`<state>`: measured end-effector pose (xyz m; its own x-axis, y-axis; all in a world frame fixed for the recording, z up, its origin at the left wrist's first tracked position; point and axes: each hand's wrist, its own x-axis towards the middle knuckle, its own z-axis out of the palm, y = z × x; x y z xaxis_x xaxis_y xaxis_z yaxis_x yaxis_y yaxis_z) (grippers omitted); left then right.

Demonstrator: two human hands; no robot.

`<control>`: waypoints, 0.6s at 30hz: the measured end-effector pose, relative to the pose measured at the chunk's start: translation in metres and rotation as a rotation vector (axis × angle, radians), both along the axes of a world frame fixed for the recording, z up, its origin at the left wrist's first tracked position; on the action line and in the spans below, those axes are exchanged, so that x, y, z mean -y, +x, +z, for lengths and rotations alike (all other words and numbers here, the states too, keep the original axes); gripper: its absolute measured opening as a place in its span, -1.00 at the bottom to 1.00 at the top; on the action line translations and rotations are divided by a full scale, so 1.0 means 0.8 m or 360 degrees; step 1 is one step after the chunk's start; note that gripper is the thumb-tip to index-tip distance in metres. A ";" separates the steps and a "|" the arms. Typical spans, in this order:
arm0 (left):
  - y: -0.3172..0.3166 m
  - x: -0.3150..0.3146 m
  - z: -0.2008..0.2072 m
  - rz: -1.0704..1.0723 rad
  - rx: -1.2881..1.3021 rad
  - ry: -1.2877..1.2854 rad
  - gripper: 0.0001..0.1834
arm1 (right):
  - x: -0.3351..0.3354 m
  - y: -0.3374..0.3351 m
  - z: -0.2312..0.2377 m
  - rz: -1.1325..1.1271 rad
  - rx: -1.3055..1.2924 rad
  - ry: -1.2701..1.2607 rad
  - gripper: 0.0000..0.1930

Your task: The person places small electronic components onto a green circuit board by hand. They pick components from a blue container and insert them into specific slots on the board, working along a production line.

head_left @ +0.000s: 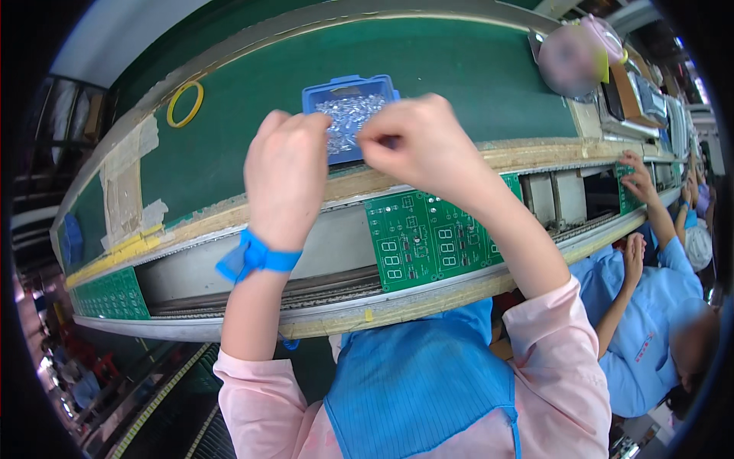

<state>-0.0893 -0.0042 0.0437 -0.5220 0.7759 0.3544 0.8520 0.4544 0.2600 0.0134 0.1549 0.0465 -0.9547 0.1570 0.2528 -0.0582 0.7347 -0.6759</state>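
A blue plastic bin [348, 82] filled with small clear, wire-legged components [345, 112] sits on the green bench mat. My left hand [287, 172] is at the bin's left front edge, its fingers curled together. Over the right side of the bin, my right hand [424, 141] is closed in a pinch, thumb against fingers. Both hands are slightly blurred, and whatever their fingertips hold is too small or hidden to name. Below my right forearm, green circuit boards [428, 264] with printed digit outlines lie on the conveyor rails; the forearm covers part of them. A blue strap [271, 258] circles my left wrist.
Another green circuit board [113, 295] lies at the conveyor's left end. A yellow ring [173, 115] rests on the mat, far left. At the far right stands a pink fan [573, 57]. A co-worker's hand [636, 180] touches a board down the line. A wooden ledge edges the bench.
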 end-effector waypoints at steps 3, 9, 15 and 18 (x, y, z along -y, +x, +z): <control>-0.006 -0.018 -0.032 -0.0099 -0.0179 -0.0021 -0.88 | 0.002 0.051 -0.002 -0.0143 0.0222 -0.0887 -0.95; 0.001 -0.032 -0.042 0.0095 -0.0203 -0.0204 -0.89 | 0.010 0.108 -0.020 -0.0212 0.0530 -0.1697 -0.86; 0.009 -0.030 -0.043 0.0165 -0.0228 -0.0171 -0.87 | 0.015 0.122 -0.024 -0.0086 0.0461 -0.1591 -0.86; 0.008 -0.029 -0.045 0.0196 -0.0245 -0.0087 -0.91 | 0.019 0.122 -0.027 -0.0067 0.0378 -0.1506 -0.87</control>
